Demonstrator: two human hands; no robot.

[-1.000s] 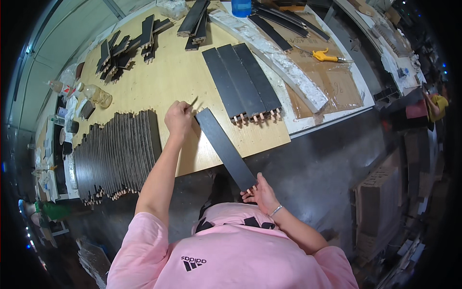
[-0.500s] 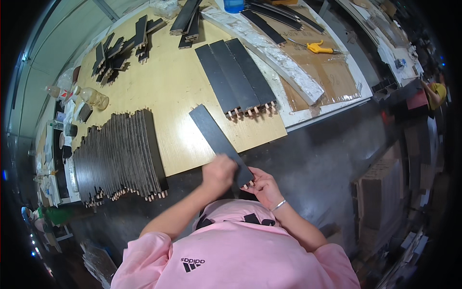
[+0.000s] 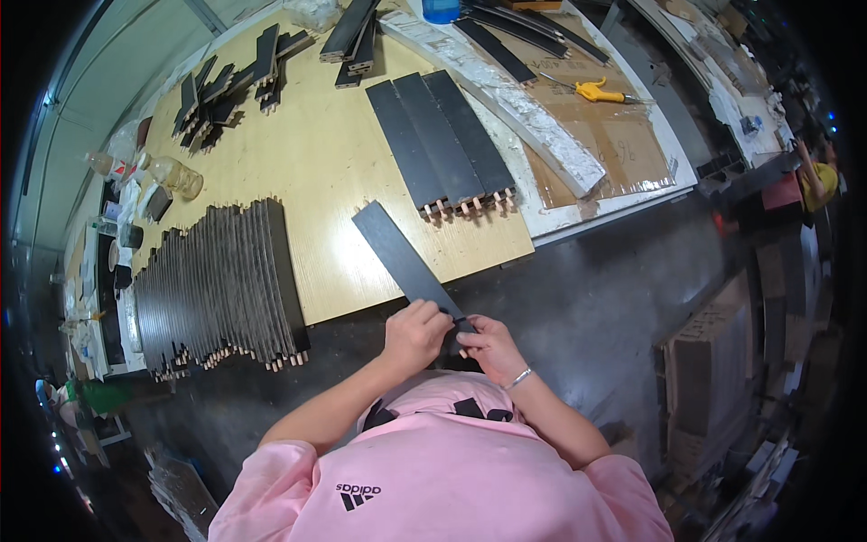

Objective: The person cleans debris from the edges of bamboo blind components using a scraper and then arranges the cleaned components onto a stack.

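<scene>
A dark wooden slat (image 3: 404,257) slants from the table toward my body, its far end over the tabletop and its near end past the edge. My right hand (image 3: 489,348) grips it near that close end, thumb on top, where pale dowel pegs stick out. My left hand (image 3: 418,334) is closed at the slat's left side, fingers curled over it. A small dark piece shows between the two hands across the slat; what it is, I cannot make out. Beyond lies a stack of dark slats (image 3: 442,140) with pegs at their near ends.
On the left of the pale wooden table (image 3: 336,217) stands a long row of dark slats (image 3: 221,285). Loose slats (image 3: 217,95), plastic bottles (image 3: 176,176), a white foam strip (image 3: 506,108) and a yellow air gun (image 3: 598,90) lie around. A person (image 3: 820,181) is at far right.
My left hand has shifted slightly right and down, closer to my right hand. My right thumb now lies over the slat's top, covering part of the pegged end.
</scene>
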